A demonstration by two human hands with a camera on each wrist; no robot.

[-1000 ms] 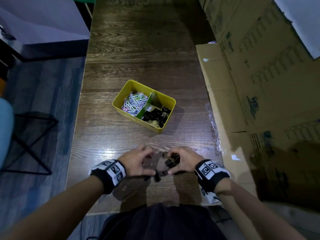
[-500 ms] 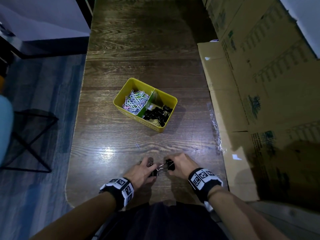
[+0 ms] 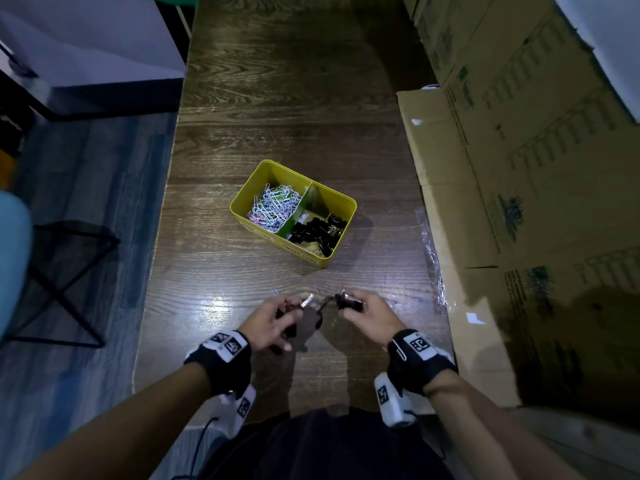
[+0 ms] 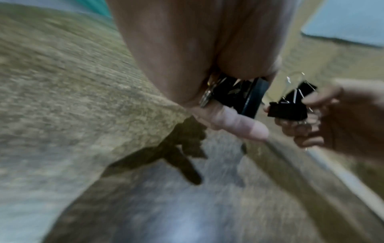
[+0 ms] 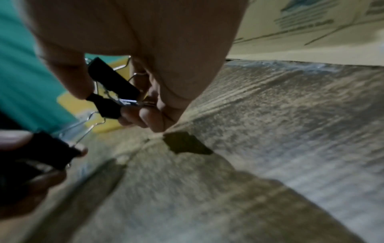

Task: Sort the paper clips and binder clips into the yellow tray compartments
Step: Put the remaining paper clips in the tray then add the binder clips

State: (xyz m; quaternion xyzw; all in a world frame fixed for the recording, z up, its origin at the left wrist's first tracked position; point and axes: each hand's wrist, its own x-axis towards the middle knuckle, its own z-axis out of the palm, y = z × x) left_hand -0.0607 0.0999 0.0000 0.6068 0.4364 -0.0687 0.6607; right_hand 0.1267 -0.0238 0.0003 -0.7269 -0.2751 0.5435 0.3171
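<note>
The dark wooden table (image 3: pixel 277 98) lies bare beyond the yellow two-compartment tray (image 3: pixel 341 206); flattened cardboard boxes (image 3: pixel 519 168) border its right edge. Coloured paper clips (image 3: pixel 273 207) fill the tray's left compartment, black binder clips (image 3: pixel 317 230) the right. Nearer, the left hand (image 3: pixel 273 323) and right hand (image 3: pixel 367 315) each pinch what seem several black clips.

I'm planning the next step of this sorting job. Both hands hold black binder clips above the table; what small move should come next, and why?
Probably carry both handfuls forward and drop them in the tray's right compartment. The left hand and right hand each grip binder clips, and that side already holds the black binder clips, while the paper clips fill the left.
</note>
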